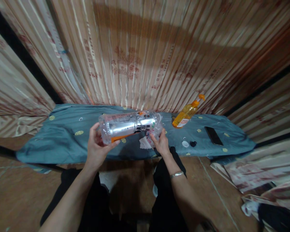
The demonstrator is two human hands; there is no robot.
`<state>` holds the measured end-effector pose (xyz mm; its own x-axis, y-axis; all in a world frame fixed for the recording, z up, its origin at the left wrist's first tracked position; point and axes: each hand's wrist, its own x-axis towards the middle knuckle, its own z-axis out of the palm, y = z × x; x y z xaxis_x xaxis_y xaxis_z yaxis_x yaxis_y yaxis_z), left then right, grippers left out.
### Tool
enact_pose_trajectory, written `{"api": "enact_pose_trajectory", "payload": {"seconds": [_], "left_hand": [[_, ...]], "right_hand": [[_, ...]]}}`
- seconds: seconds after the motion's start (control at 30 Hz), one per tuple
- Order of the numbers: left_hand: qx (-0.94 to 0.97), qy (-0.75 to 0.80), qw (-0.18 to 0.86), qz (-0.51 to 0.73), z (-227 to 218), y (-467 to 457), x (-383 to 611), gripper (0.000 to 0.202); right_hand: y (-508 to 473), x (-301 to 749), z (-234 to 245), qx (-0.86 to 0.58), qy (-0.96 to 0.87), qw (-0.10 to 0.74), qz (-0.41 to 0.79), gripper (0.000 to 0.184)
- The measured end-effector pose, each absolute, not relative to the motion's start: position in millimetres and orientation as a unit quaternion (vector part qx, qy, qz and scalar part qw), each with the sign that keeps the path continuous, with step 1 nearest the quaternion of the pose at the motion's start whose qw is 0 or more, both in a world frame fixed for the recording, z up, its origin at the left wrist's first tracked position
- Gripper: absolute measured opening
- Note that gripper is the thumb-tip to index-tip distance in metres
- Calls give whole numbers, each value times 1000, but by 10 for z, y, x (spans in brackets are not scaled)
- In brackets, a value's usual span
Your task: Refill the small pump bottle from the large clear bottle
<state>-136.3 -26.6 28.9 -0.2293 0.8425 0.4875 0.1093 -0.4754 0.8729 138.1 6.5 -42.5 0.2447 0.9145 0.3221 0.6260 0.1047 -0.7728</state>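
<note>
A large clear plastic bottle (pixel 132 125) with a silver, orange and black label lies sideways in the air above the cloth-covered bench. My left hand (pixel 98 143) grips its base end, thumb along the underside and fingers behind. At the other end, my right hand (pixel 161 141) closes around the shoulder near the neck. A crumpled whitish tissue (pixel 146 141) shows beside the right thumb; whether the hand pinches it or it lies on the cloth, I cannot tell. The fingers behind the bottle are partly hidden.
On the blue-green cloth (pixel 70 135) to the right stand an orange pump bottle (pixel 185 115), a white cap (pixel 185 144), a small black cap-like piece (pixel 193 144) and a dark phone (pixel 213 136). A patterned curtain (pixel 135 64) hangs behind, with dark frame bars at both sides.
</note>
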Motion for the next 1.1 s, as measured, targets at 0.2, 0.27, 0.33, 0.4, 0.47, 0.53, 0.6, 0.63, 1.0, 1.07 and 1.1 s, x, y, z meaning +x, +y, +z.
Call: {"api": "enact_pose_trajectory", "payload": {"seconds": [0.2,0.27,0.33,0.4,0.47,0.53,0.6,0.63,1.0,1.07,1.1], "left_hand": [[565,425,277,650,303,-266,-1365,79],[563,423,282,652,307,-262,-1364,79],[558,421,287,655,310,-262,-1359,80],[552,418,291,660,310,-262,-1352,80],[547,417,292,665,309,-263,-1347,80],[546,419,290,665,308,-264,-1346,79],[549,421,286,663,309,-267,-1347,79],[551,423,286,660,309,-268,-1348,79],[560,428,283,651,307,-270,-1358,82],[562,427,281,651,306,-272,-1353,81],[561,426,281,651,305,-273,-1349,81]], "right_hand": [[74,1389,-439,-646,-595,449,166,66],[76,1390,-439,-648,-592,449,169,68],[76,1389,-437,-646,-593,449,172,69],[77,1389,-437,-645,-593,451,172,68],[78,1390,-441,-646,-591,453,170,68],[79,1391,-447,-644,-592,454,170,67],[79,1390,-450,-644,-592,453,171,67],[79,1388,-449,-646,-591,452,172,66],[78,1399,-453,-647,-589,453,173,66],[76,1405,-458,-648,-591,450,169,66],[76,1407,-459,-648,-593,448,167,66]]}}
